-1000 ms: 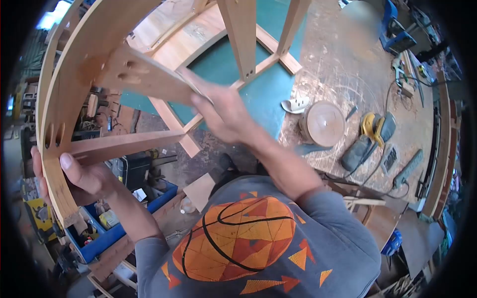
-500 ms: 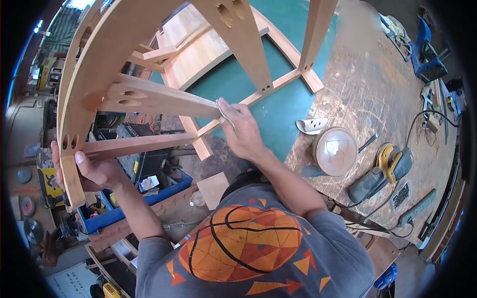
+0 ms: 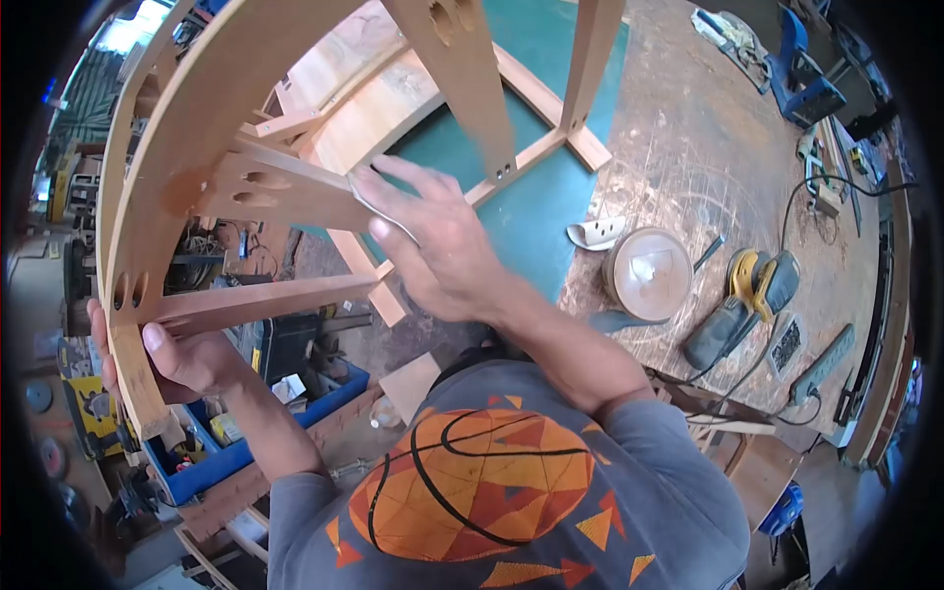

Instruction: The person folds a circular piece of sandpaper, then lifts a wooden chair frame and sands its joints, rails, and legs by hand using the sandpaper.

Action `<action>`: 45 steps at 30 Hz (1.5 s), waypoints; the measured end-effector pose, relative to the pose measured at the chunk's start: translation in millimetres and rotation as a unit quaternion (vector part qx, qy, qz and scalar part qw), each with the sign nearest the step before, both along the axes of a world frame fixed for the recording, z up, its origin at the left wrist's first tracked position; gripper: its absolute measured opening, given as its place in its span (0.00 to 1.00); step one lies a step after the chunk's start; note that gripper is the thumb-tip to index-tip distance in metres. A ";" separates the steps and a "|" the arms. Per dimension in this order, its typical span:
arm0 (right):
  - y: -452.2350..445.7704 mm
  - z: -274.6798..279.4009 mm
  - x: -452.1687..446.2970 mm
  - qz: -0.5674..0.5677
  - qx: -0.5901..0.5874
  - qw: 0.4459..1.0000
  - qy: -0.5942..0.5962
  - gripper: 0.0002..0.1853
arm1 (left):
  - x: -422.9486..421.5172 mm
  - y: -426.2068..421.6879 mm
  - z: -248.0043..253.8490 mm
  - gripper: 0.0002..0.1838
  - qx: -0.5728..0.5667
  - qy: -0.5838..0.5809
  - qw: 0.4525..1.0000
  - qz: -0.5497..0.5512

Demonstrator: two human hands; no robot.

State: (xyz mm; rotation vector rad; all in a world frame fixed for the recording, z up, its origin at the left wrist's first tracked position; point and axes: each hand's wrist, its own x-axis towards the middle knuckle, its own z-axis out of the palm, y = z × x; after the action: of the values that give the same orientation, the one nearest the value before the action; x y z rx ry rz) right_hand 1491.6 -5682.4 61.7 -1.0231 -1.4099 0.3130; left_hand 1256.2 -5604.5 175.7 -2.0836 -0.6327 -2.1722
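Observation:
A wooden chair-like frame [image 3: 147, 197] with a curved rail and several slats fills the upper left. My left hand [image 3: 187, 362] is wrapped round the lower end of the curved rail, thumb on the near side. My right hand [image 3: 433, 236] presses a thin pale sheet [image 3: 382, 208], seen edge-on, against a wide slat [image 3: 295, 187] that has two oval pocket holes. Its thumb is below the sheet and its fingers reach over the slat's edge. Below that slat runs a narrower one [image 3: 265, 303]. The frame's far part rests over a green mat [image 3: 531, 216].
On the worn workbench [image 3: 678, 128] at the right are a round lidded container [image 3: 649, 275], a curved white piece with holes [image 3: 596, 233], a yellow and black sander [image 3: 752, 285] and a power strip [image 3: 824, 364]. A blue tray [image 3: 211, 472] of supplies lies lower left.
My right hand has moved left and up along the wide slat from its outer end. My left hand keeps its hold on the curved rail. The camera view has shifted slightly.

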 end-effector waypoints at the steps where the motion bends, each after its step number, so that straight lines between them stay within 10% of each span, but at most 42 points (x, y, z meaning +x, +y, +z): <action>1: 1.8 -6.5 -1.4 0.003 0.009 1.000 0.015 0.22 | 1.0 1.0 0.4 0.26 0.001 -0.002 1.000 0.005; 4: -8.1 -106.4 -3.4 0.009 -0.268 0.963 -0.006 0.21 | 1.9 3.5 0.8 0.25 0.024 -0.001 1.000 0.017; 8: -4.7 -49.4 -2.2 0.025 -0.276 0.960 0.034 0.22 | 3.9 3.4 0.8 0.24 0.042 0.000 0.999 0.030; 10: 8.3 5.1 -1.6 0.021 -0.011 1.000 0.021 0.25 | 5.6 -0.8 -1.2 0.22 0.034 0.001 0.998 0.046; 14: 4.2 -88.8 -8.6 -0.009 -0.088 0.996 -0.017 0.25 | 2.4 -0.9 -0.8 0.21 0.051 0.036 0.993 0.101; 16: -3.2 -92.3 -6.0 0.007 -0.314 0.949 -0.005 0.26 | 4.8 1.2 0.4 0.22 0.058 0.007 0.996 0.062; 22: 13.5 -7.3 -3.0 0.043 -0.048 0.998 -0.005 0.29 | 7.8 -1.8 -1.5 0.23 0.040 0.004 0.998 0.056; 26: -8.6 -138.2 -12.6 -0.035 -0.297 0.952 -0.068 0.29 | 6.8 4.8 -3.2 0.21 0.052 -0.014 0.998 0.035; 35: -6.2 -152.8 -17.2 -0.031 -0.248 0.968 0.027 0.29 | -1.6 -3.2 -1.6 0.26 0.011 -0.002 0.999 0.031; 41: -6.4 -67.6 -8.3 0.034 -0.250 0.964 0.084 0.27 | -0.7 6.2 -1.4 0.26 0.022 -0.011 1.000 0.014; 45: -12.6 -139.4 -7.1 -0.038 -0.308 0.950 -0.045 0.26 | -0.9 1.2 -0.2 0.26 0.031 0.012 0.999 0.017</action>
State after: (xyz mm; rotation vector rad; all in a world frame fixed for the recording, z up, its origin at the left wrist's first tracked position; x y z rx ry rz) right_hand 1484.5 -5695.1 -77.8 -1.6116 -1.3768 0.6846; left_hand 1255.3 -5603.3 175.5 -2.0487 -0.5871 -2.1175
